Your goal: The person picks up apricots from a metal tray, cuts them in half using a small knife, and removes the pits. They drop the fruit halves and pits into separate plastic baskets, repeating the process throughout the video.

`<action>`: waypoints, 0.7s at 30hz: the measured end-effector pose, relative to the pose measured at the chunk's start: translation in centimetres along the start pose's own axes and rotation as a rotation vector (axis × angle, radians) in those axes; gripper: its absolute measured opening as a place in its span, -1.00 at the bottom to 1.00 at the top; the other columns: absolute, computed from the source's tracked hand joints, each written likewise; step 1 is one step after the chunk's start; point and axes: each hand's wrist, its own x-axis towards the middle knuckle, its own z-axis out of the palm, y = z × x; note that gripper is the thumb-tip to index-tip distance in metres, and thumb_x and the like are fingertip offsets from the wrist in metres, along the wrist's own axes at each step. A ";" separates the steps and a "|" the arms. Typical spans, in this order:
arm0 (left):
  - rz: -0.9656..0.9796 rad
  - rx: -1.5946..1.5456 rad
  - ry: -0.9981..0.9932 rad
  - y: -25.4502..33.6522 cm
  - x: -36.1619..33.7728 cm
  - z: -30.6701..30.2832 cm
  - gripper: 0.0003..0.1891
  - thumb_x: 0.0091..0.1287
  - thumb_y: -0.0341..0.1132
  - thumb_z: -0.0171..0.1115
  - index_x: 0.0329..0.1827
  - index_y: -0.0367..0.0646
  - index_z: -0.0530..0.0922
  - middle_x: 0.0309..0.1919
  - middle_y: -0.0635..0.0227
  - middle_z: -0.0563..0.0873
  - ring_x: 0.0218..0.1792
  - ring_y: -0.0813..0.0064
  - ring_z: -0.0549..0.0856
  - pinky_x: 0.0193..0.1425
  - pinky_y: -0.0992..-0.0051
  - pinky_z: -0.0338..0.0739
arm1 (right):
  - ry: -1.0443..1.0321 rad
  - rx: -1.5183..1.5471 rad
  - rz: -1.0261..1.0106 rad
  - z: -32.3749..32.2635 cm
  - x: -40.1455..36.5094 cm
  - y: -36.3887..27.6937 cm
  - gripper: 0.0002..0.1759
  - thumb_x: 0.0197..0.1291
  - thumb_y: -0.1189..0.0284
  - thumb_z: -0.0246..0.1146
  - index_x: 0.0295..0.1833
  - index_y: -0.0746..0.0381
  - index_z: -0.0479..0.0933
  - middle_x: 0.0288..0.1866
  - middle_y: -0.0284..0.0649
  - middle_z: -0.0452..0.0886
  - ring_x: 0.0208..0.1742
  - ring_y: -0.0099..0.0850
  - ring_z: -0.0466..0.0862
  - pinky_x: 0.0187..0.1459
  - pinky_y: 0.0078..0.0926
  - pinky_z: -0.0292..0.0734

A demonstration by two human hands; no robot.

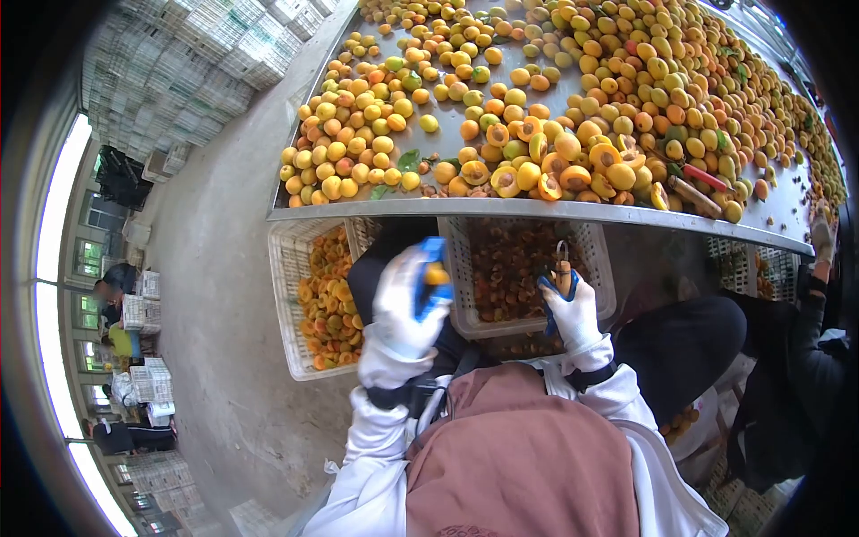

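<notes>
Left hand (403, 304) is kinda blurry, fingers pinching an apricot (437, 275) beside a white crate (284, 300) of apricot halves. Right hand (577, 315) has its fingers curled round a wooden-handled tool (564, 277). Loaded steel bench (501, 209) blocks the front.

1. White-and-blue gloved hands, wearer's: 2 (left hand (407, 300), right hand (573, 313)).
2. Silver sheet-metal table (385, 208), 12 o'clock: 1.
3. White latticed plastic crates nearest: 2 (10 o'clock (284, 300), 12 o'clock (459, 286)).
4. Tan wooden handles: 2 (12 o'clock (564, 276), 1 o'clock (693, 196)).
5. Red handle (705, 177), 1 o'clock: 1.
6. Round yellow-orange apricots (662, 98): uncountable.
</notes>
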 end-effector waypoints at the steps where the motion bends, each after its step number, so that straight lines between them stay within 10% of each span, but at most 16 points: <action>1: -0.091 0.224 -0.001 0.6 0.3 -3.0 -0.44 0.22 -0.60 0.34 0.34 -0.30 0.50 0.18 0.08 0.67 0.22 0.22 0.66 0.36 0.33 0.51 | 0.014 -0.060 0.008 0.0 -0.1 -0.1 -0.80 0.28 0.40 0.40 -0.14 0.30 0.59 -0.52 -0.29 0.61 -0.54 -0.56 0.56 -0.45 -0.52 0.47; 6: -0.112 1.271 0.129 -1.0 0.0 -9.8 -0.36 0.21 -0.37 0.38 0.42 -0.12 0.47 0.42 0.02 0.43 0.37 -0.08 0.44 0.44 0.04 0.31 | 0.057 -0.248 -0.165 0.5 0.7 2.3 -0.72 0.23 0.34 0.42 -0.16 0.33 0.57 -0.49 -0.09 0.62 -0.49 -0.24 0.64 -0.35 -0.30 0.53; 13: 0.165 0.667 -0.137 -1.6 9.8 3.0 -0.40 0.23 -0.07 0.46 0.30 -0.12 0.53 -0.08 0.17 0.71 0.00 0.12 0.64 0.17 0.15 0.43 | -0.074 -0.286 -0.078 1.0 0.0 1.3 -0.71 0.23 0.32 0.40 -0.17 0.35 0.59 -0.44 0.03 0.66 -0.37 -0.04 0.72 -0.27 -0.24 0.56; 21: -0.122 0.528 -0.417 -3.3 14.4 12.4 -0.41 0.21 -0.08 0.46 0.30 -0.04 0.54 0.15 0.13 0.65 0.19 0.08 0.62 0.31 0.15 0.45 | -0.071 -0.369 -0.150 0.2 -0.3 1.6 -0.63 0.26 0.28 0.40 0.00 0.35 0.59 -0.28 0.08 0.71 -0.18 0.05 0.75 -0.16 -0.19 0.60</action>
